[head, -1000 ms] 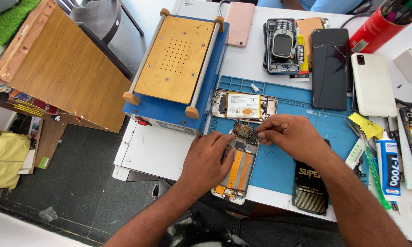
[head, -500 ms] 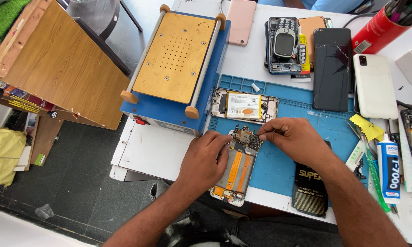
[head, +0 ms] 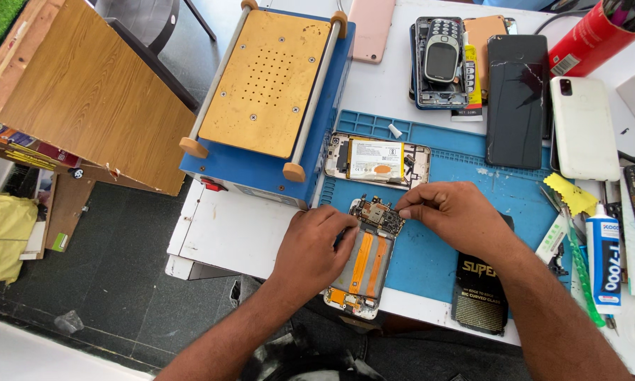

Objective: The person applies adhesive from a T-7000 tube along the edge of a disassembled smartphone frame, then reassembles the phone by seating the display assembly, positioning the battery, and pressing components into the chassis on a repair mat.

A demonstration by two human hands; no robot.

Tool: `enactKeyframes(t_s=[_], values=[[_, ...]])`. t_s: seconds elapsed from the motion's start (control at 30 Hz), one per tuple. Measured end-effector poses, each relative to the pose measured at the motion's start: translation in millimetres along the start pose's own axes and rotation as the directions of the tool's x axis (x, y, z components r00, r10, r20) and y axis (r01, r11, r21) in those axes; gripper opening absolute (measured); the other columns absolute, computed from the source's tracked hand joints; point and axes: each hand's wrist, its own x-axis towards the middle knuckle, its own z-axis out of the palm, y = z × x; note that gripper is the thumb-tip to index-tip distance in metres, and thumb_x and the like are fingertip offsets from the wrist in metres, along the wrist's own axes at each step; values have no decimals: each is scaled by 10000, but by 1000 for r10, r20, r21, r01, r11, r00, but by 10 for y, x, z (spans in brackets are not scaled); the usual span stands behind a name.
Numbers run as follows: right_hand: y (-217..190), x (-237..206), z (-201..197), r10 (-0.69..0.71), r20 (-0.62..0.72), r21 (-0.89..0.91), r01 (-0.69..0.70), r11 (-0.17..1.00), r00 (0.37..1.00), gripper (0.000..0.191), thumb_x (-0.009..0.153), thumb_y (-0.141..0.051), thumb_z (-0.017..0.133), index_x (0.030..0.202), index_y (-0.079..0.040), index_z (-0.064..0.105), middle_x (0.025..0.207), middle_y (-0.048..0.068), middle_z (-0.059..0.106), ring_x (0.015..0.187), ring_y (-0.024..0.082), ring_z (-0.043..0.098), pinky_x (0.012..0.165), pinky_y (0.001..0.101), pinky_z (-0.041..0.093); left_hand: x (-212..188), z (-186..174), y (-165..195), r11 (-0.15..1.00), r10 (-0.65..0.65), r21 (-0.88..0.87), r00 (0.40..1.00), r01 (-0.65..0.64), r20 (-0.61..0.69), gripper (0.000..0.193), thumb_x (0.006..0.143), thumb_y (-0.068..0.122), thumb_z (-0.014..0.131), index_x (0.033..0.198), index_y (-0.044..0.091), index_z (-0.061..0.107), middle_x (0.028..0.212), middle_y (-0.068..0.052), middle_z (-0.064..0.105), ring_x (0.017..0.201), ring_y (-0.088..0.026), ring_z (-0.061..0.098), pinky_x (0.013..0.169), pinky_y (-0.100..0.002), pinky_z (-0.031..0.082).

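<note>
An opened phone (head: 365, 262), its back removed so that orange ribbon cables and a circuit board are exposed, is laid at the near edge of the white bench (head: 226, 229), partly on a blue work mat (head: 458, 159). The phone's left side is steadied by the left hand (head: 310, 247), whose fingers are curled against its frame. The right hand (head: 458, 215) is brought to the upper end of the phone, with thumb and forefinger pinched together at the circuit board; whether something tiny is held between them cannot be told. Just right of the phone, a black flat packet (head: 481, 296) is partly covered by the right forearm. Further right, a white glue tube (head: 603, 254), a green tool (head: 578, 271) and a yellow scrap (head: 570, 194) are laid near one another. Just beyond the hands, a second opened phone (head: 377, 160) with a white battery is seen on the mat. To its left, a blue machine with a perforated brass-coloured plate (head: 268, 85) is set on the bench. At the far side, a black phone with a cracked screen (head: 518, 99), a white phone (head: 584, 127), a small keypad phone (head: 441, 60), a pink phone (head: 371, 28) and a red canister (head: 585, 39) are ranged. A wooden board (head: 84, 92) is stood beyond the bench's left edge.
</note>
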Motion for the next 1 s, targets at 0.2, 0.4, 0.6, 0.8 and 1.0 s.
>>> enactKeyframes(t_s=[0.2,0.4,0.6,0.8,1.0], values=[[-60,2,15,13,32,-50,-12,999,999,147,912,-256,762,1023,-185,828,873,4,827,740,121,751,708,313,609,-22,-9,-23,999,-24,-36,999,23,-37,134,927,92,683,1057,61,669,941,-68,681,840,-228,680,828,-424,520],[-51,12,27,-90,2,-65,90,994,996,168,871,-204,743,1011,-177,832,923,12,817,805,137,774,747,315,618,-17,-16,-33,1000,-11,-20,997,9,-73,196,923,58,659,1118,46,659,1018,-94,679,882,-249,679,853,-429,526],[-38,57,57,-249,-23,-125,244,962,968,141,848,-179,752,967,-165,828,949,8,765,844,165,766,759,327,623,2,-21,-68,999,-31,-19,999,31,-43,315,940,66,640,1253,38,654,1032,-95,664,901,-246,666,892,-434,517],[-34,99,74,-373,-54,-183,358,916,926,105,846,-164,765,927,-160,831,935,0,764,859,169,756,777,333,610,32,-55,-74,999,-42,-9,999,42,-8,334,950,84,635,1282,64,659,996,-73,652,878,-230,655,884,-430,507],[-4,121,91,-427,-28,-171,416,893,904,114,825,-155,771,927,-152,822,922,-1,760,863,161,749,774,331,608,50,-79,-75,1000,-29,-10,1000,30,4,309,942,79,648,1248,79,686,969,-64,644,858,-219,649,854,-420,504]])
